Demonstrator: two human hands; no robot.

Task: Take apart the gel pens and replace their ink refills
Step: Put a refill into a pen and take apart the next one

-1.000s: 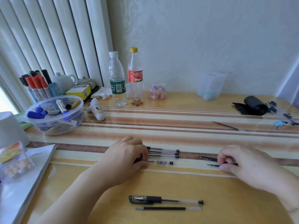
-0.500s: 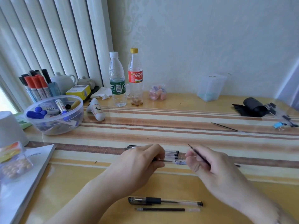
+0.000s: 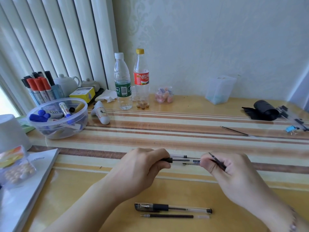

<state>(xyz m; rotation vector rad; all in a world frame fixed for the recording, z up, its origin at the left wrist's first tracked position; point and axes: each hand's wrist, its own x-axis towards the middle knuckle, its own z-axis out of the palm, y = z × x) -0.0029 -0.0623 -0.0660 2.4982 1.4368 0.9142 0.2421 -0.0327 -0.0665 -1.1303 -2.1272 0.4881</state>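
Observation:
My left hand [image 3: 143, 166] grips the black grip end of a clear gel pen [image 3: 185, 162] held level just above the table. My right hand [image 3: 224, 171] pinches the pen's other end and also holds a thin dark refill [image 3: 217, 162] slanting up between its fingers. Just behind the held pen lie other clear pens [image 3: 179, 156], partly hidden by my hands. Near the front edge lie a capped black gel pen [image 3: 172, 208] and, below it, a loose refill [image 3: 173, 216].
Another refill [image 3: 235, 131] lies at the right of the striped table. A clear bowl of markers [image 3: 57, 118] sits at left, two bottles [image 3: 122, 82] at the back, a black roll [image 3: 265, 111] at far right, and a booklet [image 3: 25, 190] at front left.
My right hand picked a refill up from the table at right and came left to the pen's end. My left hand lifted the pen slightly and shifted right.

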